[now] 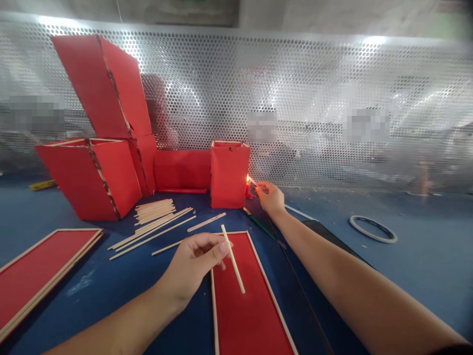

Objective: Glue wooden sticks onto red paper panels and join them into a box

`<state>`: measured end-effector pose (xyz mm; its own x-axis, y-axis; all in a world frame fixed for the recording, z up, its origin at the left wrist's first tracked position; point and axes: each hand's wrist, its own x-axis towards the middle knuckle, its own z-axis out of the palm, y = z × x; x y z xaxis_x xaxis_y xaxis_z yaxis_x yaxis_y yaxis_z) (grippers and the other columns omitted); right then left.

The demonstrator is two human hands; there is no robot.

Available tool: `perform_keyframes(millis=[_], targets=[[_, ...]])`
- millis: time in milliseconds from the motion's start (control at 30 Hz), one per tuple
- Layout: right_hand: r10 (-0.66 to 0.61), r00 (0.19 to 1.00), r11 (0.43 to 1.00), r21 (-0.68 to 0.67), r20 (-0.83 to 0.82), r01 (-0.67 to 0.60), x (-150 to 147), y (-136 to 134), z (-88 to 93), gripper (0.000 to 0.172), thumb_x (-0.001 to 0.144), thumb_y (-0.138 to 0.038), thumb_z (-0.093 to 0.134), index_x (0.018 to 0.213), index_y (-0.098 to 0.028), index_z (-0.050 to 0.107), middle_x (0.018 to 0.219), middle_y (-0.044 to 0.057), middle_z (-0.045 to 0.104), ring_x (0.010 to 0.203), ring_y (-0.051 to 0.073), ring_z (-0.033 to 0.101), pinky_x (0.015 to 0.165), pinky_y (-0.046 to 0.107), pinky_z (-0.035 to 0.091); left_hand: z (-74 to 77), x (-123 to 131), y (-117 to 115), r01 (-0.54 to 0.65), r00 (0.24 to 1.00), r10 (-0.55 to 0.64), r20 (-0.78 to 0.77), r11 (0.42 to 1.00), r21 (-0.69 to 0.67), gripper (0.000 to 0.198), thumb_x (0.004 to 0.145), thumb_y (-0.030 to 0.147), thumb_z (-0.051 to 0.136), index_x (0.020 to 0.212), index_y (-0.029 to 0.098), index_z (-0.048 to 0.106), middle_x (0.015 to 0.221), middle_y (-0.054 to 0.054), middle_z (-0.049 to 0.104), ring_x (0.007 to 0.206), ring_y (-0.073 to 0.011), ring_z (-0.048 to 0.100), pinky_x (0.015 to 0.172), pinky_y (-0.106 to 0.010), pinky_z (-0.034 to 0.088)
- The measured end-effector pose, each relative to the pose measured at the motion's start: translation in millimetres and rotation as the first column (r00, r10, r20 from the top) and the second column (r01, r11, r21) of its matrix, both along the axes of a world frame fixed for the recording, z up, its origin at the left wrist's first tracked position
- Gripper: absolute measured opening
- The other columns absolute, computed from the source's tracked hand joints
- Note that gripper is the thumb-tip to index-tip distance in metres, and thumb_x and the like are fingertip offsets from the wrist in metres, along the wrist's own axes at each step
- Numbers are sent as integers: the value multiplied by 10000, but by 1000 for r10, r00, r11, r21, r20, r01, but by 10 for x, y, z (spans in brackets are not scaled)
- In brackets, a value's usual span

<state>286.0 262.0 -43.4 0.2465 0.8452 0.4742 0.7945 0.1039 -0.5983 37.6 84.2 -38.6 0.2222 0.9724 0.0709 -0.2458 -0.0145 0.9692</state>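
Observation:
My left hand (201,256) pinches a short pale wooden stick (236,271) between thumb and fingers, tilted above a red panel (254,315) edged with pale strips. Farther off, my right hand (271,197) is closed on a thin whitish piece (253,182), whose exact kind I cannot make out. Its tip is at the flame of a red candle (249,190), partly hidden behind an open-topped red box (229,175). Left of the panel lie several loose wooden sticks (155,212) and a flat wooden craft stick (206,222).
Tall red boxes (107,177) stand at the left, one above another. A second edged red panel (48,256) lies near left. A green-handled brush (260,224) rests below my right forearm; a tape ring (373,229) lies right. Perforated metal sheeting (314,88) rises behind the blue table.

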Motion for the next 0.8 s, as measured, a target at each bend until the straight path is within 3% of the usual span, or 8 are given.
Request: perform_keyframes(millis=[800], targets=[[-3, 1000, 999, 54, -20, 4, 59, 51, -58, 276, 978, -331, 639, 1196, -161, 643, 1192, 84, 671, 1005, 222, 677, 866, 433, 580, 2, 9, -5, -2, 1000, 2, -8, 1000, 0, 380, 646, 551, 879, 632, 206, 721, 568, 42, 569, 570, -118, 546, 611, -255, 482]])
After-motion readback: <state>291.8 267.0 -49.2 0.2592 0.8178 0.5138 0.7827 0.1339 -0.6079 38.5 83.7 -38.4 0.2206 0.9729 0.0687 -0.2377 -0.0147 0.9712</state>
